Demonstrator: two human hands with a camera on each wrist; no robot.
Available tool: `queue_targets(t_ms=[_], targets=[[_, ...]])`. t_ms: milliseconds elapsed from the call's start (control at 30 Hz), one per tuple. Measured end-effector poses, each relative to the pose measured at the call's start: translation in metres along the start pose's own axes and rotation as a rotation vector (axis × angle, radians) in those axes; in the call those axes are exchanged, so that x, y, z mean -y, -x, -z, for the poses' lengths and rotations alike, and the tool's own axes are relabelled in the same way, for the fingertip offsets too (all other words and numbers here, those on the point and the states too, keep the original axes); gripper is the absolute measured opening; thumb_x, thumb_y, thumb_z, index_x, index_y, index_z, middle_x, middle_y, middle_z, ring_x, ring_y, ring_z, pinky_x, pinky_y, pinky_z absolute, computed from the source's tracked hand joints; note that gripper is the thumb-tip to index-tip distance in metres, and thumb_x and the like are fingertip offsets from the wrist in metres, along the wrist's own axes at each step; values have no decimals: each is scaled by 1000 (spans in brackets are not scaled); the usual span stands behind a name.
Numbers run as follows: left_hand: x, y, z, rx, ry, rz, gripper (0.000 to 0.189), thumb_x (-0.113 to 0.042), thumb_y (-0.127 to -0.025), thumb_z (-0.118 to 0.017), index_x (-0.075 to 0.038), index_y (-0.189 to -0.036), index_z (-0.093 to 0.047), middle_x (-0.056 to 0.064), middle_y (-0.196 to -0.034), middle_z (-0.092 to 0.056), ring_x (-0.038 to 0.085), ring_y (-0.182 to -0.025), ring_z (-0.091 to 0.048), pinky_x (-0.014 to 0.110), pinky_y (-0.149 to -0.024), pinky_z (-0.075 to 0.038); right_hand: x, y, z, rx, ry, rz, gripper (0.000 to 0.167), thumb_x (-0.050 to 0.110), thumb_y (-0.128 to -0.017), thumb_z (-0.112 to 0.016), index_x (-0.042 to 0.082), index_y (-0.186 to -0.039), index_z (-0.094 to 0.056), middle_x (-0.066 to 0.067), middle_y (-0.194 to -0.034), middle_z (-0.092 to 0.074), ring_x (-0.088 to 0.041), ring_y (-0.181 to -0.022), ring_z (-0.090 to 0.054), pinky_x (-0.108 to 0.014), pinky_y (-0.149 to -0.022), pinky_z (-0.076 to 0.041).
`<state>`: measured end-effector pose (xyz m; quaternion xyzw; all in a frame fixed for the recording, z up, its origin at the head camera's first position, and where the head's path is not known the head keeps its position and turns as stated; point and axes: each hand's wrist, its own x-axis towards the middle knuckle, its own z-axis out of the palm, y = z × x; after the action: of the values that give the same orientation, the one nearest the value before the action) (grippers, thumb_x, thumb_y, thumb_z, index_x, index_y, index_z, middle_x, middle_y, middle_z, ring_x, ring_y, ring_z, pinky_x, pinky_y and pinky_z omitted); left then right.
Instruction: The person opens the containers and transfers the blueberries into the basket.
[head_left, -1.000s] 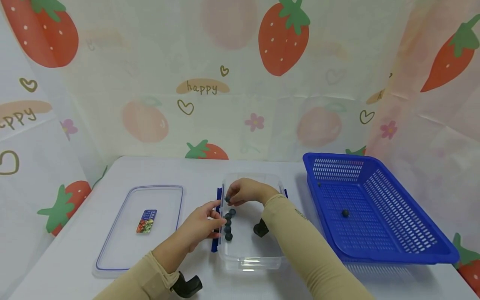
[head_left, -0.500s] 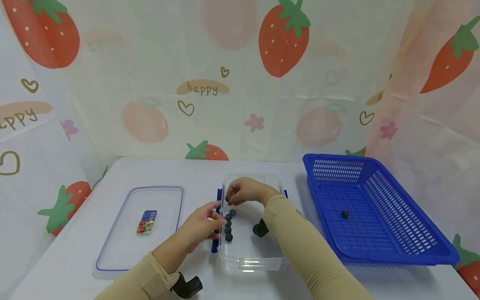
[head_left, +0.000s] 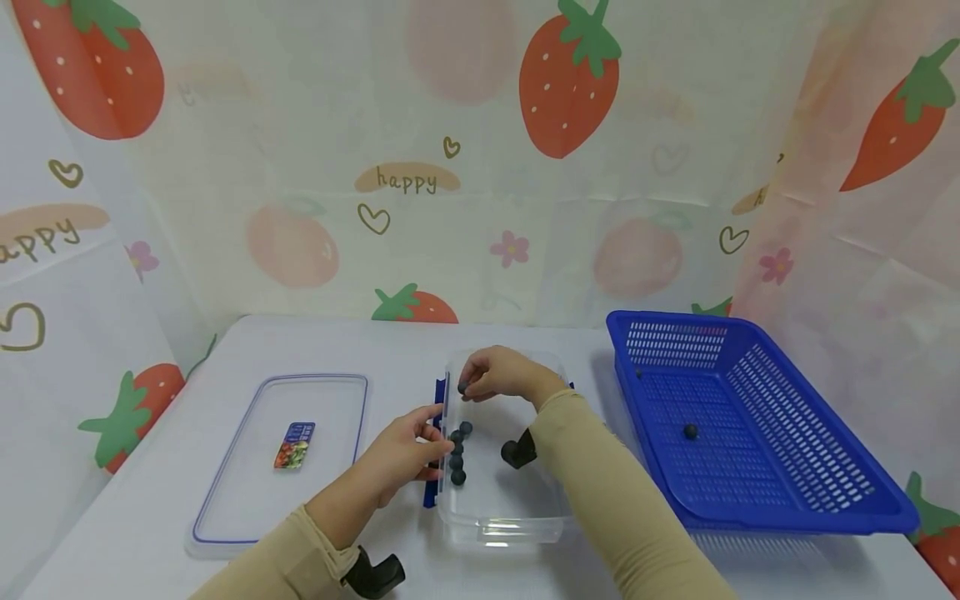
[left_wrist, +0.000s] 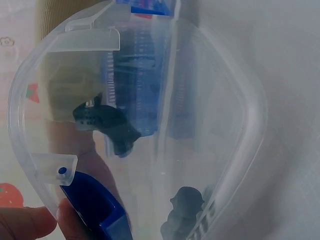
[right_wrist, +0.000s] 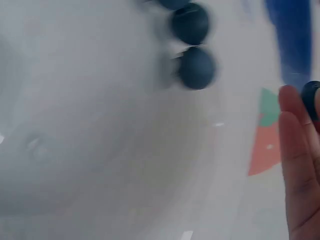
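from my seat, i see the right hand (head_left: 502,372) narrowed to a pinch, its fingertips holding one dark berry (head_left: 462,388) over the far left part of a clear box (head_left: 517,500); i can't tell whether the berry touches the bottom. the right wrist view cuts this hand off at its edge, with the pinched berry half out of sight. nearer me inside the box, a short line of dark berries (head_left: 457,461) runs along the left wall, some of them touching.

the left hand (head_left: 405,450) grips that same wall, thumb at the rim and fingers outside, beside a blue latch (left_wrist: 95,205). through my left wrist view, the box looks hazy.

to the right of the box, i have a blue basket (head_left: 765,450) with slotted walls, a loose berry (head_left: 691,432) on its floor. on the left, a clear lid (head_left: 240,500) edged in blue lies flat on the white table (head_left: 420,350), with a colourful label (head_left: 294,446) on it. behind everything hangs a strawberry-printed backdrop (head_left: 300,125).
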<state>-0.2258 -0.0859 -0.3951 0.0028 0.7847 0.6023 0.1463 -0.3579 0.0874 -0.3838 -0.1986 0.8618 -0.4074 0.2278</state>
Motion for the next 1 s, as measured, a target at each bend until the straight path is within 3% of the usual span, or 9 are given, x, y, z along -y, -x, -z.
queue_targets(t_ms=[200, 400, 700, 1000], targets=[[0, -1, 0, -6, -1, 4, 61, -9, -86, -62, -10, -140, -35, 9, -91, -49, 21, -81, -57, 28, -66, -55, 4, 6, 12, -48, -54, 70, 11, 6, -81, -67, 7, -92, -64, -7, -89, -65, -17, -82, -64, -29, -77, -53], [2, -1, -1, 0, 2, -1, 61, -10, -86, -63, -9, -140, -35, 10, -92, -50, 21, -81, -57, 29, -67, -55, 12, 17, 31, -91, -71, 88, 13, 6, -83, -66, 8, -95, -63, -5, -93, -66, -21, -89, -63, -31, -81, -52], [3, 0, 0, 2, 1, -12, 62, -11, -85, -63, -8, -140, -34, 10, -92, -50, 20, -81, -57, 29, -67, -55, 22, 39, 58, -109, -29, 132, 13, 8, -83, -66, 9, -96, -63, -8, -95, -63, -26, -94, -62, -33, -84, -51], [2, 0, 0, 5, -4, -16, 63, -11, -85, -64, -8, -140, -33, 10, -92, -50, 20, -82, -57, 29, -68, -55, 15, 68, 87, -108, -51, 159, 17, 6, -84, -64, 4, -100, -61, -11, -98, -65, -28, -95, -62, -34, -83, -51]])
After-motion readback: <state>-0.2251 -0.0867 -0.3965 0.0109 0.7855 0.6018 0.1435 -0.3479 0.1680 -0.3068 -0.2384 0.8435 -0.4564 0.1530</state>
